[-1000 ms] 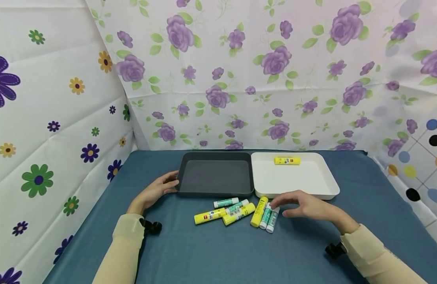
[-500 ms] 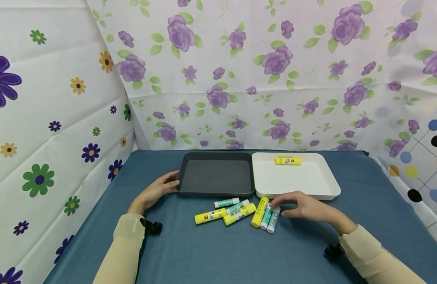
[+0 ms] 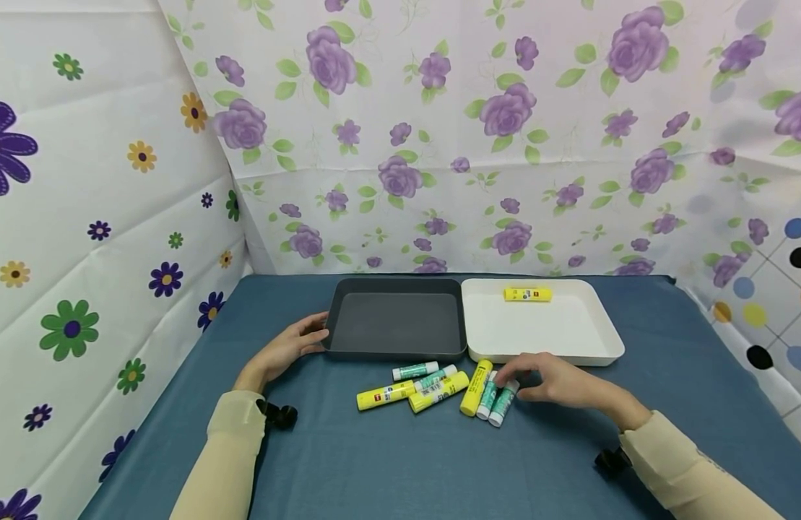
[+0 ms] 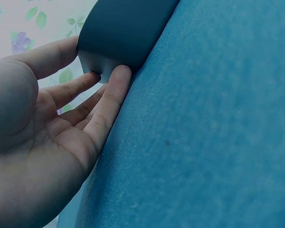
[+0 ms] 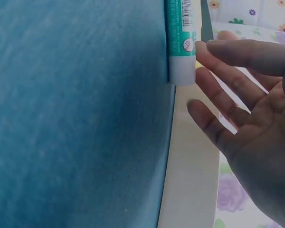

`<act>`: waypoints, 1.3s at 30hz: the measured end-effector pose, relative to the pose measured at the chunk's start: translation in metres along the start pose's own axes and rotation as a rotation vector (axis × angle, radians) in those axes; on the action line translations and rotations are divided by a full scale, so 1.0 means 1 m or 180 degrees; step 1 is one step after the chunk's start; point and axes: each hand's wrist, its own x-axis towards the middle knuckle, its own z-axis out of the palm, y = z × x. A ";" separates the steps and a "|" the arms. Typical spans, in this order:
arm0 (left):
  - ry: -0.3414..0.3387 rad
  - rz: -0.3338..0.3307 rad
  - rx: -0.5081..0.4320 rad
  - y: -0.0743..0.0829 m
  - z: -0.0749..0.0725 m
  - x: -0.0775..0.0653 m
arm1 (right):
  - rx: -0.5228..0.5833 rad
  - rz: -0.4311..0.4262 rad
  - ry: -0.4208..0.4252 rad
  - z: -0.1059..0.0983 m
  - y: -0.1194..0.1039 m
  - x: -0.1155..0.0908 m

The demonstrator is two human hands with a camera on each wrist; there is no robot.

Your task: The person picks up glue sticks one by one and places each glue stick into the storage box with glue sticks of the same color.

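In the head view my left hand (image 3: pixel 284 352) touches the left wall of the dark grey tray (image 3: pixel 400 325) with nearly straight fingers. The left wrist view shows its fingertips against the tray's corner (image 4: pixel 126 28). My right hand (image 3: pixel 556 380) is over the rightmost green-and-white glue stick (image 3: pixel 503 404), fingers loosely bent. In the right wrist view the fingers are spread beside that glue stick (image 5: pixel 182 42); contact is hard to tell. Left of it lie another green glue stick (image 3: pixel 487 399) and a yellow glue stick (image 3: pixel 476 388).
A white tray (image 3: pixel 543 328) adjoins the grey one and holds a yellow glue stick (image 3: pixel 527 295). Left of centre, before the grey tray, lie two yellow glue sticks (image 3: pixel 385 396) and two green ones (image 3: pixel 415 371). Floral curtains (image 3: pixel 465 217) stand behind the blue cloth (image 3: pixel 387 462).
My right hand's fingers have shifted slightly, and the rightmost green glue stick has turned a little, its far end swinging right. My left hand stays at the grey tray.
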 end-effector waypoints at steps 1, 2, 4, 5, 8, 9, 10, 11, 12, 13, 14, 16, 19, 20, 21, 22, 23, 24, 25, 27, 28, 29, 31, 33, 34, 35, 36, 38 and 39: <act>0.0005 -0.0003 0.0003 0.000 0.000 0.000 | -0.0042 -0.0013 0.0009 0.000 -0.001 0.000; 0.0007 -0.0005 0.0004 0.000 0.000 0.000 | -0.0073 -0.0019 0.0020 0.001 -0.001 -0.001; 0.0011 -0.0008 0.0006 0.001 0.000 0.001 | -0.0131 -0.0017 0.0030 0.002 -0.002 -0.001; 0.0014 -0.0010 0.0007 0.001 0.000 0.001 | -0.0158 -0.0016 0.0035 0.002 -0.002 -0.001; 0.0015 -0.0019 0.0013 0.000 0.000 0.001 | -0.0203 0.0012 0.0036 0.003 -0.001 -0.001; 0.0015 -0.0021 0.0013 0.000 0.000 0.001 | -0.0202 0.0019 0.0033 0.004 0.000 -0.001; 0.0015 -0.0022 0.0017 0.000 0.001 0.001 | -0.0200 0.0020 0.0027 0.004 0.000 0.000; 0.0014 -0.0021 0.0021 0.000 0.001 0.001 | -0.0190 0.0034 0.0019 0.004 0.001 0.000; 0.0015 -0.0020 0.0023 0.001 0.001 0.001 | -0.0176 0.0053 0.0007 0.004 0.001 0.000; 0.0015 -0.0018 0.0024 0.001 0.001 0.001 | -0.0162 0.0077 -0.0002 0.004 0.001 0.000; 0.0015 -0.0013 0.0028 0.001 0.001 0.001 | -0.0142 0.0096 -0.0011 0.004 0.002 0.001; 0.0017 -0.0013 0.0027 0.001 0.001 0.001 | -0.0098 0.0115 -0.0032 0.005 0.002 0.001; 0.0014 -0.0017 0.0017 0.001 0.001 0.001 | -0.0065 0.0124 -0.0057 0.006 0.003 0.002; 0.0013 -0.0020 0.0009 0.001 0.001 0.001 | -0.0061 0.0115 -0.0067 0.007 0.004 0.002; 0.0011 -0.0024 0.0005 0.001 0.001 0.001 | -0.0062 0.0100 -0.0077 0.008 0.004 0.002; 0.0006 -0.0020 0.0008 0.001 0.001 0.001 | -0.0068 0.0086 -0.0086 0.008 0.004 0.002; 0.0001 -0.0019 0.0005 0.000 0.001 0.001 | -0.0084 0.0071 -0.0094 0.009 0.004 0.002; -0.0002 -0.0019 0.0009 0.000 0.001 0.001 | -0.0099 0.0059 -0.0104 0.009 0.005 0.002; -0.0001 -0.0023 0.0008 0.000 0.001 0.000 | -0.0118 0.0050 -0.0114 0.009 0.004 0.002; 0.0002 -0.0024 0.0013 0.000 0.001 -0.001 | -0.0183 0.0034 -0.0131 0.009 0.005 0.003; 0.0003 -0.0026 0.0011 -0.001 0.001 -0.001 | -0.0231 0.0037 -0.0136 0.009 0.004 0.003; 0.0008 -0.0032 0.0006 -0.001 0.001 -0.001 | -0.0286 0.0042 -0.0140 0.009 0.004 0.003; 0.0012 -0.0041 0.0006 -0.002 0.000 -0.001 | -0.0384 0.0059 -0.0151 0.009 0.003 0.003; 0.0017 -0.0054 0.0006 -0.002 0.000 -0.001 | -0.0453 0.0070 -0.0158 0.008 0.003 0.003; 0.0020 -0.0064 0.0003 -0.002 0.000 -0.001 | -0.0468 0.0077 -0.0166 0.008 0.003 0.003; 0.0014 -0.0064 0.0008 -0.001 0.000 0.000 | -0.0480 0.0074 -0.0177 0.008 0.003 0.002; 0.0005 -0.0060 0.0016 -0.001 0.000 0.000 | -0.0485 0.0077 -0.0187 0.008 0.003 0.002; 0.0001 -0.0063 0.0011 -0.001 0.000 0.000 | -0.0500 0.0056 -0.0197 0.009 0.003 0.002; 0.0002 -0.0065 0.0006 -0.001 0.000 0.001 | -0.0510 0.0061 -0.0200 0.009 0.003 0.002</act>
